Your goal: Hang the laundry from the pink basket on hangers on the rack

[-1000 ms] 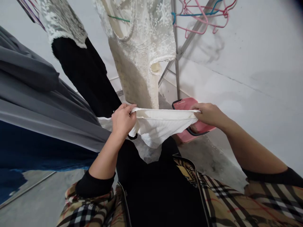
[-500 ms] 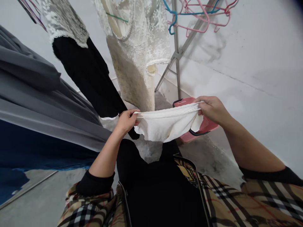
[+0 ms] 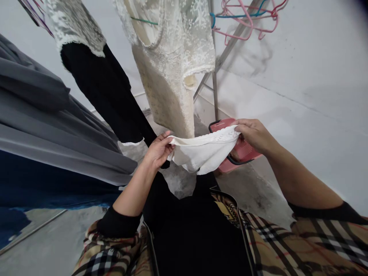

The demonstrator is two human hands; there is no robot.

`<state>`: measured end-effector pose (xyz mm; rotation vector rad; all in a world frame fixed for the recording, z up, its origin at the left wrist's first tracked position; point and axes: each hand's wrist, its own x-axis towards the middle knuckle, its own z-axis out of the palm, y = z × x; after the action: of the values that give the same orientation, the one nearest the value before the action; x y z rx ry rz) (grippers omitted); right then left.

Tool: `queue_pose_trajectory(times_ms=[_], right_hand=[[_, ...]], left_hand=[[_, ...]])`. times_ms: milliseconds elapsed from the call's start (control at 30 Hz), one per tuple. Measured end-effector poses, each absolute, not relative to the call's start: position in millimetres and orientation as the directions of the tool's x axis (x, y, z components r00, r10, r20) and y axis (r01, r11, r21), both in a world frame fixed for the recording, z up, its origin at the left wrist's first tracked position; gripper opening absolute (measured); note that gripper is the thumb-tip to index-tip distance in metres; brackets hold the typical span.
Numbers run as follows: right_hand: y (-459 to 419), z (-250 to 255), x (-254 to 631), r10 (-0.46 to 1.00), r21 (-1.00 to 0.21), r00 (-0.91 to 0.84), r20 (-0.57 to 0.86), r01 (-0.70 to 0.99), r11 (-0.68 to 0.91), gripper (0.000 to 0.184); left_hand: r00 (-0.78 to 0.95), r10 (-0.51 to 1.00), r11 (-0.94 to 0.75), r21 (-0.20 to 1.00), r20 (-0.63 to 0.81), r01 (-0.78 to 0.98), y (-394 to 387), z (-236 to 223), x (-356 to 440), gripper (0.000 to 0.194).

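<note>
A pair of white underpants (image 3: 205,151) with a lacy top edge is stretched between my two hands, its lower part hanging loose. My left hand (image 3: 158,149) pinches one end of the edge between thumb and fingers. At the other end, my right hand (image 3: 253,132) is closed on the lacy corner. Just beyond them hangs a cream lace top (image 3: 169,76), its hem close behind the edge of the underpants.
Below my right hand a pink basket (image 3: 244,151) with dark handles stands on the concrete floor. Black trousers (image 3: 97,92) and grey cloth (image 3: 57,111) hang at left. Pink and blue hangers (image 3: 247,23) hang from a metal rack (image 3: 215,92) by the white wall.
My left hand has turned and moved slightly right, so the top edge has slackened and tipped open a little. The cream lace top appears shifted right.
</note>
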<state>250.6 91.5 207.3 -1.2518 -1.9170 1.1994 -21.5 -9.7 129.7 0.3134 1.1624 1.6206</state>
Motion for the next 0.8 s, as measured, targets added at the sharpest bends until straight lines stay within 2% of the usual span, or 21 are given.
queue_pose_trajectory(times_ms=[133,300,500,667,733,800], right_hand=[[95.6,205.9,251.8,0.906,-0.904,-0.421,-0.049,0.405,0.139,0.013],[96.8,210.4,259.9,0.825,-0.865,-0.534,-0.184,0.487,0.123,0.021],[100.8,198.1,273.7,0.662,-0.797,-0.72,-0.21,0.518,0.31,0.032],[103.0,184.9,268.1,0.417,-0.7,-0.851,-0.318,0.507,0.503,0.03],[99.6,183.9,256.0,0.431,-0.692,-0.871,-0.235,0.462,0.555,0.037],[92.4,186.0,236.8,0.482,-0.73,-0.874,-0.05,0.361,0.58,0.046]], left_hand=[[-0.375,0.888,0.05,0.868,-0.265,-0.493,-22.3,139.5,-29.1,0.037],[-0.406,0.908,-0.021,0.956,-0.105,-0.294,-32.9,153.2,-45.1,0.044],[-0.387,0.921,-0.07,0.959,-0.044,-0.275,-35.8,169.0,-44.6,0.04],[-0.324,0.944,-0.12,0.981,0.065,-0.152,-37.0,178.7,-29.2,0.043],[-0.215,0.971,-0.12,0.991,0.105,-0.057,-36.4,182.4,-19.8,0.043],[-0.068,0.99,-0.125,0.992,0.127,0.031,-34.5,186.3,-9.2,0.045]])
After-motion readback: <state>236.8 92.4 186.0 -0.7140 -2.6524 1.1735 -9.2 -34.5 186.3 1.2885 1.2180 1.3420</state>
